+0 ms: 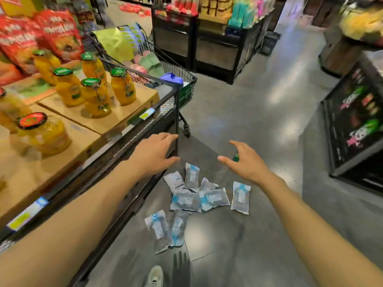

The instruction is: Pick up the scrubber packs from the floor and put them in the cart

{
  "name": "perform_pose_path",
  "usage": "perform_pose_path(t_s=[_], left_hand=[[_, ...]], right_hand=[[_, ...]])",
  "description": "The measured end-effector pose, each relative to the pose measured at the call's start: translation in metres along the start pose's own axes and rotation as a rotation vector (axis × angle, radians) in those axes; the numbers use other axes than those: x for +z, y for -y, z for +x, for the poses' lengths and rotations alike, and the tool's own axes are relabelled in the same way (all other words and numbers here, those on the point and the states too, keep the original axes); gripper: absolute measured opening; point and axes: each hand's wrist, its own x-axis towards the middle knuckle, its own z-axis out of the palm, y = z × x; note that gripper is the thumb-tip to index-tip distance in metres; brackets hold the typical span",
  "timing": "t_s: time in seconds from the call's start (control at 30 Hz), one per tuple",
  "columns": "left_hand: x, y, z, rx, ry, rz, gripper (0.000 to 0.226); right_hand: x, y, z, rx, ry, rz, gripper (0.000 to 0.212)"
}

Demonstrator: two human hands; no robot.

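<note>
Packs (pixel 199 198) lie scattered on the floor just below your left hand (pixel 154 154) and right hand (pixel 245 160) (both spread wide, holding nothing); cart (pixel 187 94) beyond them.

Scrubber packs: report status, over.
Left hand and right hand open, empty. Scrubber packs all on floor. Cart ahead; nothing blocking.

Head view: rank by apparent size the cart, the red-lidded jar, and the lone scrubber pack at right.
1. Cart, clearly largest.
2. Red-lidded jar.
3. Lone pack.
Jar and pack look close; the jar sits nearer the camera, so their true order is unsure.
</note>
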Motion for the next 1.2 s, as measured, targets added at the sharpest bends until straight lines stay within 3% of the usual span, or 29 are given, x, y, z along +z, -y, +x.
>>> perform_pose_path(t_s=[0.17, 0.33, 0.6, 0.73, 0.87, 1.03, 1.2], left_hand=[[0.053, 0.061, 0.034, -0.046, 0.064, -0.072, 0.084], [0.156, 0.100, 0.070, -0.085, 0.129, -0.116, 0.081], [0.438, 0.155, 0.084, -0.177, 0.262, -0.238, 0.080], [0.589, 0.186, 0.076, -0.189, 0.279, -0.257, 0.080], [0.713, 0.218, 0.080, -0.239, 0.259, -0.230, 0.081], [0.811, 0.235, 0.092, -0.197, 0.235, -0.212, 0.084], [0.850, 0.238, 0.094, -0.138, 0.220, -0.225, 0.089]], right_hand=[[0.062, 0.014, 0.043, 0.083, 0.042, 0.071, 0.090], [0.182, -0.007, 0.087, 0.133, 0.140, 0.143, 0.088], [0.436, -0.108, 0.158, 0.187, 0.252, 0.204, 0.096], [0.567, -0.171, 0.185, 0.206, 0.309, 0.209, 0.070], [0.676, -0.217, 0.202, 0.147, 0.297, 0.177, 0.086], [0.755, -0.251, 0.218, 0.073, 0.257, 0.112, 0.084], [0.783, -0.266, 0.220, 0.034, 0.252, 0.064, 0.086]])
